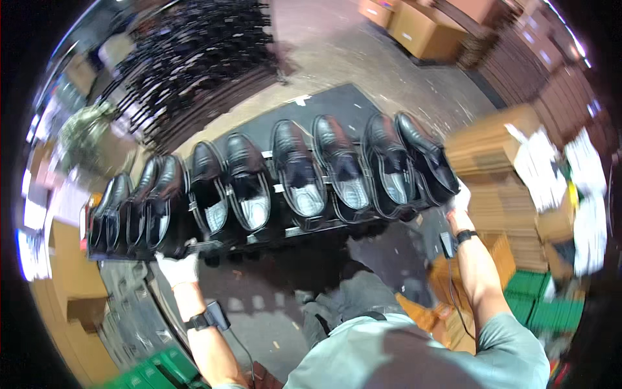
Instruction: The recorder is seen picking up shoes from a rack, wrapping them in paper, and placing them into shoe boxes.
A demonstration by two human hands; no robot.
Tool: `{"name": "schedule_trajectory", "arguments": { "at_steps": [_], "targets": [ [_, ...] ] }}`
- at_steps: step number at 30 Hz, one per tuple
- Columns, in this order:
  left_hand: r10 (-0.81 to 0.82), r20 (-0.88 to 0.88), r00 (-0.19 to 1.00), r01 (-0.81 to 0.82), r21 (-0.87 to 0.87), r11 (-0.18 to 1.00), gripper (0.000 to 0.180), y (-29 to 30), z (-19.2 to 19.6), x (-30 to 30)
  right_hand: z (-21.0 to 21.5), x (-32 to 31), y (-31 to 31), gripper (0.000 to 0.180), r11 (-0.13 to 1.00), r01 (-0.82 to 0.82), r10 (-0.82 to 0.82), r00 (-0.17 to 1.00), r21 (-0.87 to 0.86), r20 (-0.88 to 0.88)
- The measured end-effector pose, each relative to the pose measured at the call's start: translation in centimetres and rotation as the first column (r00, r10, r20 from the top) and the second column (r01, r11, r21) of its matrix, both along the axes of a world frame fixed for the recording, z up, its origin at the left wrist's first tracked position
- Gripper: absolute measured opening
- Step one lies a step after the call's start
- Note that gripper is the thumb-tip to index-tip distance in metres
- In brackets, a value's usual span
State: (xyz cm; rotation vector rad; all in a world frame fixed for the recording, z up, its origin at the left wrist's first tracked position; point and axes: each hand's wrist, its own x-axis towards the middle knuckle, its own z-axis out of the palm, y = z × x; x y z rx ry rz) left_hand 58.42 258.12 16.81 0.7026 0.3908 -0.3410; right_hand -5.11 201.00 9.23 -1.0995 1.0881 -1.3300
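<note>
Head view: the rack point(295, 231), likely stiff and weighty, bears black shoes point(342, 165) that may slide, so hold its ends level; it runs from beyond the left hand point(179, 268), which clasps its near edge, to the right hand point(460, 198), closure unclear.
</note>
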Motion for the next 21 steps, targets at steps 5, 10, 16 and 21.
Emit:
{"name": "schedule_trajectory", "arguments": {
  "at_steps": [5,10,16,21],
  "targets": [
    [-0.048,-0.186,0.981,0.057,0.040,0.998,0.034,1.2,-1.4,6.0,5.1,1.4,3.9,0.035,0.994,0.064,-0.073,0.991,-0.087,-0.112],
    [-0.078,-0.136,0.988,0.103,0.187,0.977,0.038,2.3,-3.0,6.2,6.2,1.6,5.1,0.038,0.992,0.125,-0.123,0.991,0.027,-0.060],
    [-0.034,-0.227,0.973,0.110,0.331,0.937,0.045,3.0,1.1,5.1,7.4,3.3,4.6,0.036,0.990,0.108,-0.107,0.994,0.086,-0.010],
    [0.054,-0.316,0.947,0.064,0.353,0.934,0.048,2.2,2.0,5.1,7.4,3.0,2.5,0.036,0.974,0.164,-0.171,0.985,0.155,0.029]
  ]
}}
